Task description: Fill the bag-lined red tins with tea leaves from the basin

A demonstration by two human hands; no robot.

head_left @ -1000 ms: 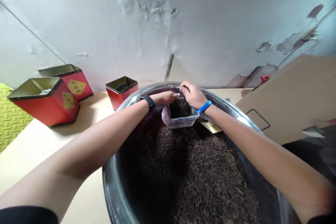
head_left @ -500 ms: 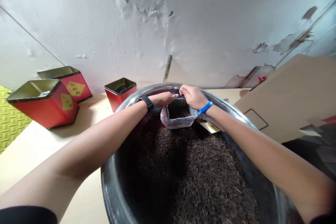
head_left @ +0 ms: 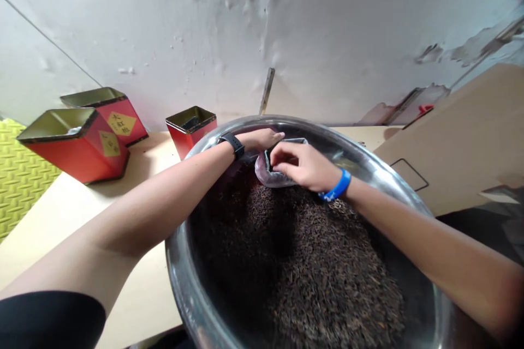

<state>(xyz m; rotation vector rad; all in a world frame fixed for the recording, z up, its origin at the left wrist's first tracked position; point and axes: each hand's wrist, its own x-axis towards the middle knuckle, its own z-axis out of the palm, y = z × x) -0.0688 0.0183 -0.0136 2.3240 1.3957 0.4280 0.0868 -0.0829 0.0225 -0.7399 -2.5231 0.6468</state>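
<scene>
A large metal basin [head_left: 180, 278] holds a heap of dark loose tea leaves [head_left: 331, 262]. Near its far side is an open container lined with a clear plastic bag [head_left: 268, 177], the bag's edge folded outward over the rim. My left hand [head_left: 262, 139], below a black watch, is closed at the bag's far left edge, its fingertips partly hidden. Above the opening, my right hand [head_left: 305, 164] is curled, thumb and forefinger pinched at the bag's left edge. A blue wristband circles the right wrist. That hand hides much of the container.
Left of the basin, red tea tins [head_left: 77, 147] stand open on a pale table [head_left: 45, 234], with another red tin [head_left: 190, 133] close against the basin. A cardboard box [head_left: 458, 147] is at right. Behind is a peeling wall [head_left: 164, 27].
My right hand has moved from the container's far edge toward me and now covers its opening. My left hand stays at the far left edge. The view has shifted slightly.
</scene>
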